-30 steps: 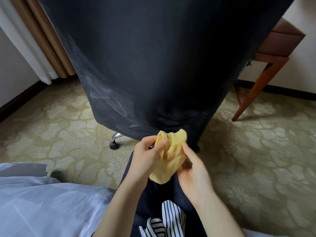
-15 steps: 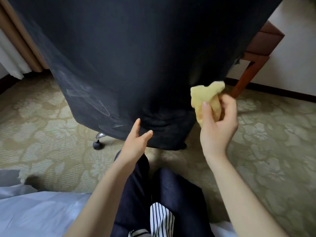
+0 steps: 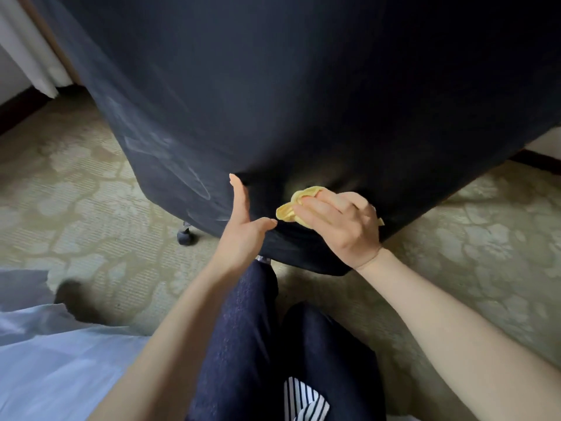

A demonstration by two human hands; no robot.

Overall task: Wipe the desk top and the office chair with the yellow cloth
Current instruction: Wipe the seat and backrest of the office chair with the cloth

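Pale green floral carpet (image 3: pixel 91 183) across the whole floor, with a strip of curtain (image 3: pixel 36 62) and some dark skirting board (image 3: pixel 18 113) up in the left corner. Looking down from a seat on white bedding (image 3: pixel 45 360) at the lower left, dark trousers (image 3: pixel 249 344) stretched out forward, a bit of striped fabric (image 3: pixel 303 402) at the bottom edge. Filling most of the view: the office chair (image 3: pixel 303 101), dark fabric, big and close, faint pale smears on its left part. One black caster (image 3: pixel 185 237) poking out underneath onto the carpet. Right hand (image 3: pixel 343 226) down at the chair's lower part, fingers curled over the yellow cloth (image 3: pixel 291 208), clutching it all bunched up and pressing it against the dark fabric. Only a crumpled corner sticking out past the fingertips on the left, plus a tiny scrap on the far side of the hand. Left hand (image 3: pixel 243 235) just beside it, holding nothing, fingers straight and together pointing up, thumb spread out toward the cloth, fingertips against the chair fabric. Hands close together but not touching. Kinda blurry overall, fwiw.
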